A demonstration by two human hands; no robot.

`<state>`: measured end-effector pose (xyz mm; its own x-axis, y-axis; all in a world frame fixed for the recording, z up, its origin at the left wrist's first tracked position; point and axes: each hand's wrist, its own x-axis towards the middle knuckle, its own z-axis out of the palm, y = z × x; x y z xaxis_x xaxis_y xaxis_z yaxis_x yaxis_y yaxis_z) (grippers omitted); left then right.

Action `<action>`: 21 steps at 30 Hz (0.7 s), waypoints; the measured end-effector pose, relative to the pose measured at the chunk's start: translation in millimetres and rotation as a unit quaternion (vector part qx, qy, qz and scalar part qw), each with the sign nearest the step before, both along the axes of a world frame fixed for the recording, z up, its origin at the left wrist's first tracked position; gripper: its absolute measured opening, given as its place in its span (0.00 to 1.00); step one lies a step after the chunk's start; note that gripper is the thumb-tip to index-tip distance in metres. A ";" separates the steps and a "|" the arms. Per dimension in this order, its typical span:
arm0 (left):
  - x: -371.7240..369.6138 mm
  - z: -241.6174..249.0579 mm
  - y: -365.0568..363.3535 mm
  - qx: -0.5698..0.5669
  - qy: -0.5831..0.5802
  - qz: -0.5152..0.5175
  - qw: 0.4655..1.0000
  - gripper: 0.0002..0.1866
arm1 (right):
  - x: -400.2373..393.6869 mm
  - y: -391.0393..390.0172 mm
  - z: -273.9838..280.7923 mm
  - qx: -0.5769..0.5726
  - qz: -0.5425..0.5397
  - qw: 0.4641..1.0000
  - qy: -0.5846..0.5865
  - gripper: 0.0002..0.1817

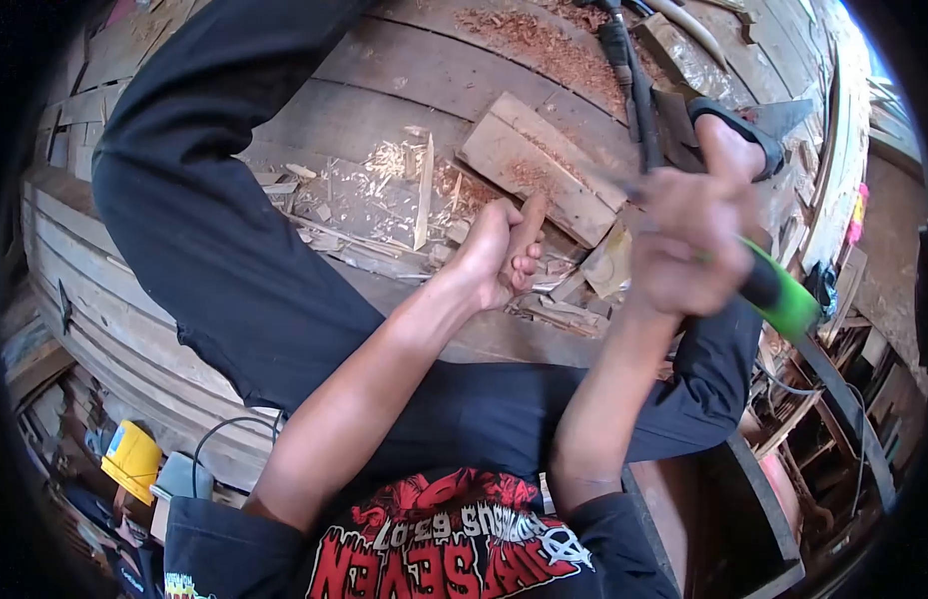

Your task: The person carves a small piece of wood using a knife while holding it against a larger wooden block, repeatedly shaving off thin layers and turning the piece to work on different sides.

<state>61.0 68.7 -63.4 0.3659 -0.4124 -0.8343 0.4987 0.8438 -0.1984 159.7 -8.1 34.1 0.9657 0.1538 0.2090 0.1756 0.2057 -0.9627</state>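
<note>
My left hand point(496, 258) is closed around a small reddish-brown piece of wood point(533, 212), its upper end sticking out past the thumb. Just beyond it lies a thick wooden block point(544, 165) sprinkled with reddish shavings. Motion smears my right hand point(691, 240), which is wrapped round a tool with a green-and-black handle point(783, 295). The handle's end points down to the right, while a dark, blurred part shows at the hand's other side, near the block's right end. What kind of tool it is, I cannot tell.
Pale wood chips point(394, 160) and an upright-looking splinter point(424, 195) lie on the plank floor point(414, 70). Reddish shavings point(544, 40) are spread farther back. A sandalled foot point(728, 145) is at the right. A yellow container point(130, 461) stands at the lower left.
</note>
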 end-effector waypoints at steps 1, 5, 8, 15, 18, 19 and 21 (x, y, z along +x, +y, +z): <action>2.5 1.3 1.0 -0.009 -0.005 0.005 1.000 0.15 | 1.1 -6.4 -19.2 -0.030 0.032 0.999 -0.001 0.13; 8.3 -1.9 4.1 -0.049 -0.020 0.026 0.998 0.13 | 22.4 -17.9 -28.1 0.048 0.144 0.988 -0.017 0.12; -3.8 -11.7 2.9 -0.092 -0.016 0.052 0.994 0.12 | 19.3 -3.9 13.5 0.138 0.074 0.988 -0.001 0.09; 2.1 -9.1 7.8 -0.182 0.004 0.119 0.976 0.13 | 17.9 -10.3 -3.3 0.082 0.058 0.995 -0.003 0.12; 9.5 -0.7 7.1 -0.225 0.053 0.183 0.955 0.12 | 1.1 -18.3 -18.8 0.018 0.025 0.999 0.037 0.16; 13.8 -4.7 5.8 -0.236 0.049 0.184 0.953 0.12 | -10.7 -24.7 -50.8 -0.083 0.029 0.994 0.057 0.18; 15.6 -7.9 8.1 -0.270 0.035 0.196 0.942 0.11 | -2.0 -25.1 -61.7 -0.215 0.009 0.977 -0.018 0.19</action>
<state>76.5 76.8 -71.3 0.5309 -0.6275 -0.5695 0.1389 0.7274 -0.6720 157.7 -33.1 -27.7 0.9551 0.2517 0.1563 0.2119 -0.2118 -0.9541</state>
